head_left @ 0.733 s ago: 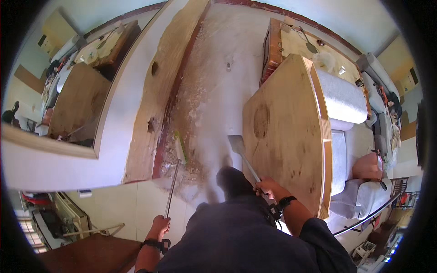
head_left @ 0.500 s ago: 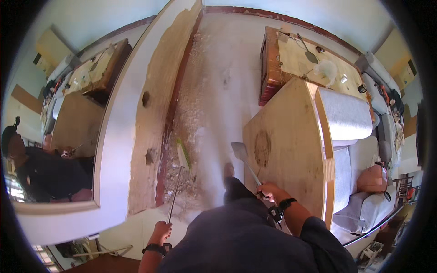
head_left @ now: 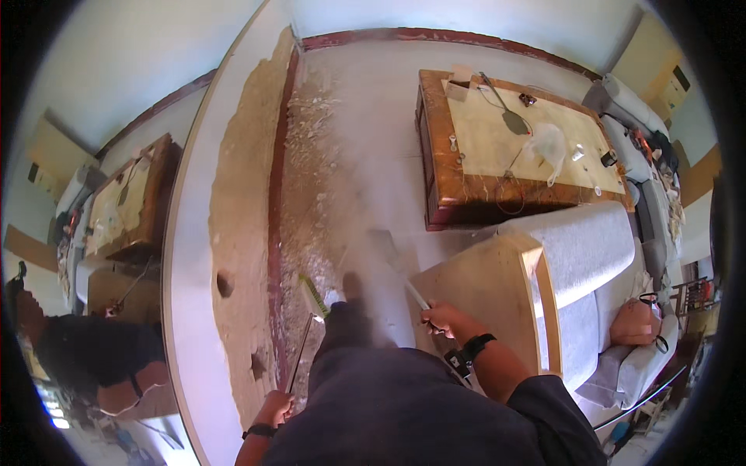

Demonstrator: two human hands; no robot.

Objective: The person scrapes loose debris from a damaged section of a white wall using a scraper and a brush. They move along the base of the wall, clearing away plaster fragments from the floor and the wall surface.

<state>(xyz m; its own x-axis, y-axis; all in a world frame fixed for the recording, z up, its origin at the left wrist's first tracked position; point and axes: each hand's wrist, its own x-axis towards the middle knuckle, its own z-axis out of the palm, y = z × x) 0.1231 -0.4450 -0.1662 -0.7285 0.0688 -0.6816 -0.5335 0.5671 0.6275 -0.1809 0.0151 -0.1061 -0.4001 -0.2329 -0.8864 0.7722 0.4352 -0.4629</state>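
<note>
My left hand (head_left: 277,408) is closed round the thin metal handle of a long-handled brush (head_left: 315,297). The brush has a white head and green bristles, which rest on the debris strip along the wall. Farther right, my right hand (head_left: 441,318) grips a long-handled flat-bladed shovel (head_left: 416,293) by its pale shaft. Its grey blade looks blurred in the dust haze, just ahead of my foot, so I cannot tell whether it touches the floor. Crumbled plaster debris (head_left: 311,167) lies along the foot of the wall.
On the left, a wall (head_left: 241,194) with a stripped patch and red skirting carries a large mirror (head_left: 101,272). A wooden table (head_left: 497,155) with clutter stands ahead right. Closer, a grey sofa (head_left: 575,252) has a wooden side panel (head_left: 489,283) beside my right arm. Dust hangs over the floor (head_left: 373,140).
I have stepped forward along the wall; table and sofa now sit nearer. Both tools are still held. Dust has thickened around the shovel blade, and the brush head sits closer to my foot.
</note>
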